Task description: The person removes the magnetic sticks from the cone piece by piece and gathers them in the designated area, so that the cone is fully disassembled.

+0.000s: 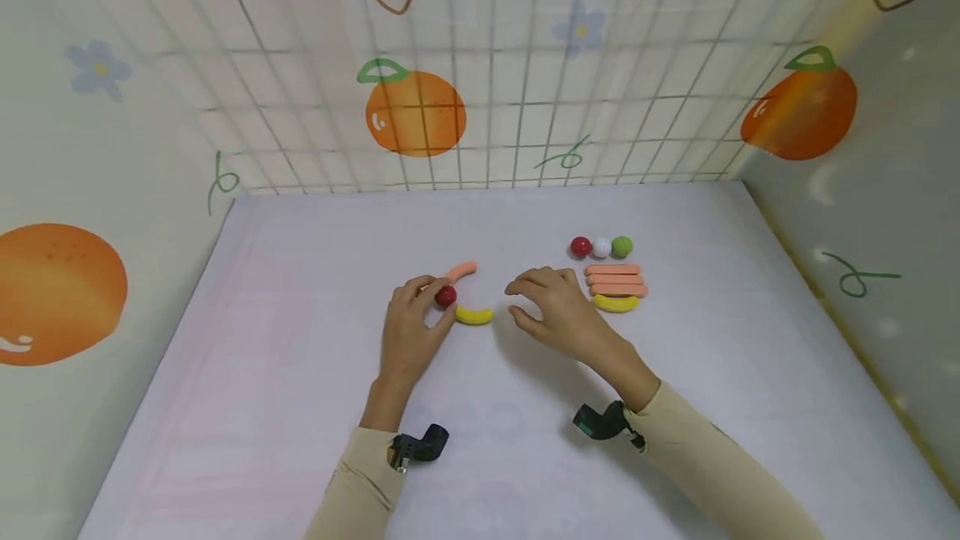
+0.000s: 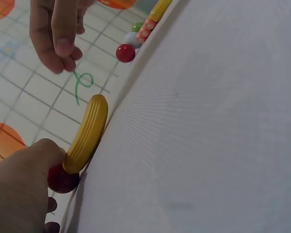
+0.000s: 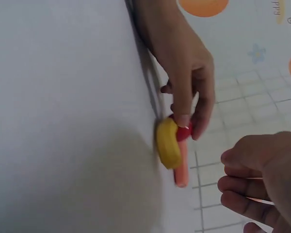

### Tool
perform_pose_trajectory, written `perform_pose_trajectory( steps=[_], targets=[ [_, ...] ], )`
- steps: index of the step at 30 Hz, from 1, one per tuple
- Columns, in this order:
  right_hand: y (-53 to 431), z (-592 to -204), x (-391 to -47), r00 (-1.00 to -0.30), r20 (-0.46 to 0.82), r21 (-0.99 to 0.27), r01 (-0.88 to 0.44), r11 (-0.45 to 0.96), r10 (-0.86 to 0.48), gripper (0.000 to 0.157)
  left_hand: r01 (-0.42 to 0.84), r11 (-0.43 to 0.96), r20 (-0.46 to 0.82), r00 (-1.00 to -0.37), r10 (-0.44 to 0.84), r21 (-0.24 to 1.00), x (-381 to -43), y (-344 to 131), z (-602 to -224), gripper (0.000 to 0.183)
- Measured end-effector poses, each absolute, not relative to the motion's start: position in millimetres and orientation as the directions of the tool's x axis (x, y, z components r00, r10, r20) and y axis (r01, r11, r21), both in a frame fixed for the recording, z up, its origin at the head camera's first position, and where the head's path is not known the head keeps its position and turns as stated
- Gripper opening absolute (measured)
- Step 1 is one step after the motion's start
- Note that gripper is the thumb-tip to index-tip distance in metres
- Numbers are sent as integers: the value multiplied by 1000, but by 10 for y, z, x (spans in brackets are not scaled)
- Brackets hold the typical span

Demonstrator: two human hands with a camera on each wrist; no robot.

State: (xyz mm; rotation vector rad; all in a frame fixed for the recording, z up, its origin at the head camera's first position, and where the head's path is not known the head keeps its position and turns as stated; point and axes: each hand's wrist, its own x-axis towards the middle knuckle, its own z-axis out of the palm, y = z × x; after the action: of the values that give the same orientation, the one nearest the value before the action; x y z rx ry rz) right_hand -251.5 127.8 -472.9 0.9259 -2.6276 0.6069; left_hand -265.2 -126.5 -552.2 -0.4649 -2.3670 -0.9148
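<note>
Thumb and fingers of my left hand [image 1: 408, 327] pinch a small red ball [image 1: 446, 297] on the white table. A curved pink sausage-like piece [image 1: 462, 270] lies just beyond that ball. On the near side, a ridged yellow toy banana [image 2: 89, 133] lies by the left thumb. My right hand [image 1: 558, 311] hovers to the right of these pieces, fingers loosely bent and thumb apart, holding nothing. Beyond it, several pink sticks [image 1: 615, 280] lie in a stack of rows, with a second yellow banana [image 1: 616, 303] along their near edge.
Behind the pink sticks, a red ball [image 1: 581, 247], a white ball [image 1: 602, 247] and a green ball [image 1: 622, 247] sit in a row. A printed curtain over a wire grid [image 1: 502, 123] borders the white table [image 1: 300, 440] at the back; printed walls flank it.
</note>
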Motion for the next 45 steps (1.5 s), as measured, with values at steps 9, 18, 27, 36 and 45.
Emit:
perform_pose_trajectory(
  steps=[9,18,27,36,45],
  targets=[
    [914,-4957,-2628,-716,367,-242,-690,682,-594,21,509,671,580,-802,142,539,-2653,-1275,-5553,29],
    [751,-5025,-2669,-700,337,-142,-699,701,-630,19,474,658,528,-839,136,585,-2634,-1280,-5518,33],
    [789,-5044,-2627,-722,334,-154,-676,720,-606,20,498,647,522,-835,175,578,-2653,-1286,-5499,34],
    [1135,-4792,-2435,-751,374,-268,-649,712,-544,16,480,613,504,-851,150,627,-2664,-1322,-5479,31],
    [1501,-4655,-2350,-704,484,-267,-685,678,-520,15,473,602,493,-858,146,644,-2642,-1280,-5511,31]
  ],
)
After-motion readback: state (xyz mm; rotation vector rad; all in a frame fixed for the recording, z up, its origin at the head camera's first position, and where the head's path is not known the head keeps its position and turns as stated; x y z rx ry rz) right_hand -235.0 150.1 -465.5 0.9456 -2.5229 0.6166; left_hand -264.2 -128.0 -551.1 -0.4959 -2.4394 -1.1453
